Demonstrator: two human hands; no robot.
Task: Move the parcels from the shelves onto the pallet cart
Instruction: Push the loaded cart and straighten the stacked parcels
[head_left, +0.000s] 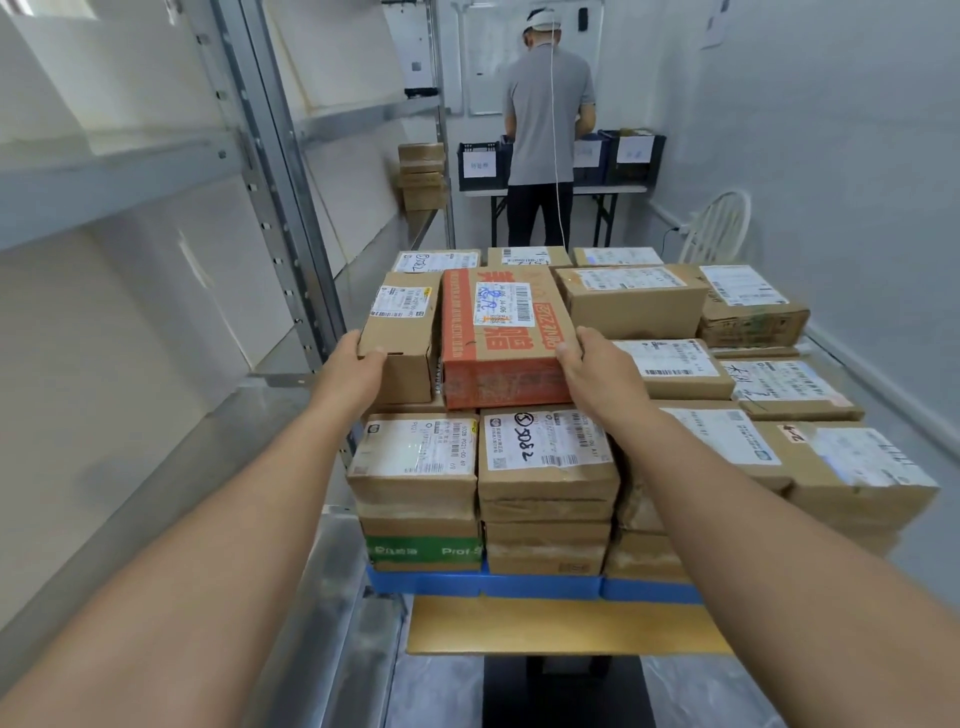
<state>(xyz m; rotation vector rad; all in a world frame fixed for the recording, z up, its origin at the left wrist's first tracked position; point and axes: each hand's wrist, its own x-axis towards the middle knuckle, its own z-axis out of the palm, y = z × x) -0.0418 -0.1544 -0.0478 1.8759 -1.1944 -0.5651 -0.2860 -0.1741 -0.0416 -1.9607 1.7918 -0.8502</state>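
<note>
Several taped cardboard parcels are stacked on the pallet cart, whose blue deck (540, 584) shows under the front row. On top of the stack sit a plain brown box (402, 332) and a red-orange printed box (498, 338), side by side. My left hand (353, 366) grips the near left corner of the brown box. My right hand (592, 364) grips the near right corner of the red-orange box. Both arms reach forward over the front row of parcels.
A metal shelf rack (280, 208) runs along the left; a few brown parcels (422, 174) sit on its far end. A person in a grey shirt (545, 124) stands at a table with dark crates (631, 156). A white chair (719, 226) is at the right wall.
</note>
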